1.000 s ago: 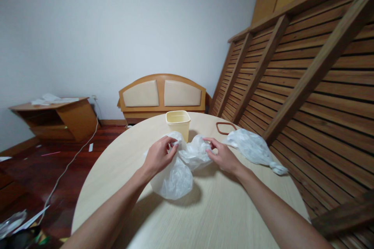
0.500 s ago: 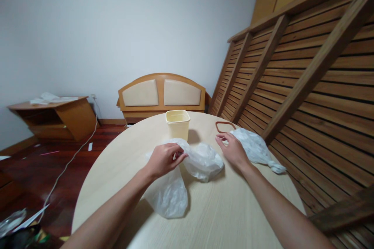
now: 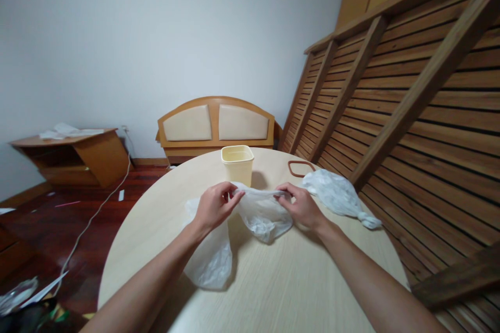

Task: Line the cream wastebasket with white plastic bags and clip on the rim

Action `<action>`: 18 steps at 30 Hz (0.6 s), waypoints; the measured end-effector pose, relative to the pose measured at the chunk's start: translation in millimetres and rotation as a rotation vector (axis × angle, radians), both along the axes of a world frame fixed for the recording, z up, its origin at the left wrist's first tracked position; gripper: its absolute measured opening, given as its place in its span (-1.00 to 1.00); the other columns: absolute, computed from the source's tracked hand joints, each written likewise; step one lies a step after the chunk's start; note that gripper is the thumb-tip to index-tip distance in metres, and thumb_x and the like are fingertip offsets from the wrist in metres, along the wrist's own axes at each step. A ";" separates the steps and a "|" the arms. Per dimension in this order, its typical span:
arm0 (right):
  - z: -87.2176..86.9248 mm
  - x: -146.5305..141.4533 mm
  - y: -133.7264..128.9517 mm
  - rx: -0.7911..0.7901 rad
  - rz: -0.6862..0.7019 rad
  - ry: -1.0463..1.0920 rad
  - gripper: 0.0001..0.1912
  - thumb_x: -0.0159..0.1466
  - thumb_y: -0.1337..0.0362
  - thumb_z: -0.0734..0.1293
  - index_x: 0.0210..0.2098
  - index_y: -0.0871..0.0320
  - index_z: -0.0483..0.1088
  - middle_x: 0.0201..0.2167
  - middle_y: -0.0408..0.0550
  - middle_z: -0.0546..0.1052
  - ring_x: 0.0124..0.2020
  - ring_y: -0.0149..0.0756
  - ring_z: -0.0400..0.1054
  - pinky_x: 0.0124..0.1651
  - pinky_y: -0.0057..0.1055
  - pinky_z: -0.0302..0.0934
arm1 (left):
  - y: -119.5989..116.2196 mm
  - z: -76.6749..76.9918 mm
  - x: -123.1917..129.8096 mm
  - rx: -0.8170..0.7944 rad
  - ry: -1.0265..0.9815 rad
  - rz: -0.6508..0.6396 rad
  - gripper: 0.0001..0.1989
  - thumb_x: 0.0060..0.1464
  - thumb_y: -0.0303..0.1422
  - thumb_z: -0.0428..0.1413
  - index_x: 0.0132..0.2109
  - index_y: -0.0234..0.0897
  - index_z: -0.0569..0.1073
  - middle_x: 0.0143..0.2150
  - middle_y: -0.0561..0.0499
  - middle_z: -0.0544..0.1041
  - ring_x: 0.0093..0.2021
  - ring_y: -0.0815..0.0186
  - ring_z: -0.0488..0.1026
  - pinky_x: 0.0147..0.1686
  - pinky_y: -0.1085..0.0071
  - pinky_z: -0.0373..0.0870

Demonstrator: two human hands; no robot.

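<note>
A thin white plastic bag (image 3: 261, 218) is stretched between my two hands above the round table. My left hand (image 3: 219, 203) pinches one edge of it, and my right hand (image 3: 302, 205) pinches the other side. More translucent plastic (image 3: 213, 263) hangs under and left of my left hand; whether it belongs to the same bag I cannot tell. Just beyond the hands stands a pale yellow square bin (image 3: 238, 166), upright, its lower part hidden by the bag. To the right of my right hand lies a bunched white plastic bag (image 3: 336, 192) with a twisted end.
On the round table (image 3: 297, 281), a brown rounded-square ring (image 3: 300, 168) lies near the far right edge. A slatted wooden panel (image 3: 429, 130) leans close along the right. Behind are a headboard (image 3: 215, 125) and, at left, a low cabinet (image 3: 97, 158); a cable (image 3: 91, 218) crosses the floor.
My right hand has moved left and taken hold of the bag's edge, which is now pulled taut between both hands. The hanging plastic by my left hand has shifted slightly left.
</note>
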State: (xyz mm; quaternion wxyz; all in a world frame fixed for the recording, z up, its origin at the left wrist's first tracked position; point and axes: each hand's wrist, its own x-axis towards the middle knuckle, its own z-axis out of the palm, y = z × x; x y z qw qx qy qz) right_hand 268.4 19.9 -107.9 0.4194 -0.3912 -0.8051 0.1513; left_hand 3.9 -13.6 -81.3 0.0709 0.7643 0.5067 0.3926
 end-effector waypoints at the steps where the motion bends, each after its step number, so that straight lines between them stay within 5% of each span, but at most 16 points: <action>1: -0.6 3.2 2.8 0.001 -0.047 0.037 -0.86 0.27 0.25 0.28 -0.23 0.11 0.46 -0.35 -0.10 0.57 -0.34 -0.27 0.42 -0.23 -0.37 0.27 | 0.6 -2.0 0.0 -0.009 0.024 -0.026 -0.71 0.21 -0.12 0.09 -0.25 -0.27 0.50 -0.38 0.01 0.53 -0.44 0.35 0.40 -0.39 0.44 0.31; 5: -2.9 14.2 13.2 0.016 -0.159 0.163 -0.87 0.21 0.27 0.30 -0.25 0.13 0.43 -0.35 -0.09 0.55 -0.37 -0.29 0.39 -0.29 -0.40 0.24 | 1.2 -13.1 0.4 -0.115 0.097 -0.089 -0.51 0.16 -0.15 0.15 0.17 -0.24 0.34 0.06 -0.14 0.51 -0.21 0.25 0.52 -0.21 0.32 0.44; 8: -5.7 19.9 19.2 -0.002 -0.159 0.211 -0.88 0.21 0.26 0.30 -0.27 0.13 0.40 -0.32 -0.07 0.55 -0.36 -0.29 0.40 -0.30 -0.40 0.24 | 0.6 -20.3 -1.0 -0.170 0.177 -0.127 -0.33 0.10 -0.15 0.21 0.28 -0.26 0.22 0.23 -0.24 0.40 0.08 0.10 0.47 0.06 0.17 0.39; 11: -8.3 27.3 25.5 -0.001 -0.162 0.249 -0.91 0.19 0.28 0.29 -0.30 0.12 0.38 -0.27 -0.05 0.56 -0.28 -0.25 0.43 -0.22 -0.36 0.27 | 1.2 -25.1 -4.1 -0.245 0.299 -0.147 -0.35 0.03 -0.22 0.26 0.24 -0.28 0.29 0.23 -0.25 0.42 0.18 0.02 0.41 0.16 0.12 0.31; 18: -15.7 55.1 47.2 0.006 -0.392 0.275 -0.75 0.08 0.22 0.34 -0.25 0.14 0.37 -0.30 -0.04 0.51 -0.33 -0.22 0.39 -0.22 -0.29 0.28 | 6.1 -24.6 -10.3 -0.353 0.412 0.021 -0.62 0.14 -0.43 0.10 0.11 -0.16 0.43 0.02 -0.12 0.59 0.00 0.07 0.54 -0.10 0.27 0.41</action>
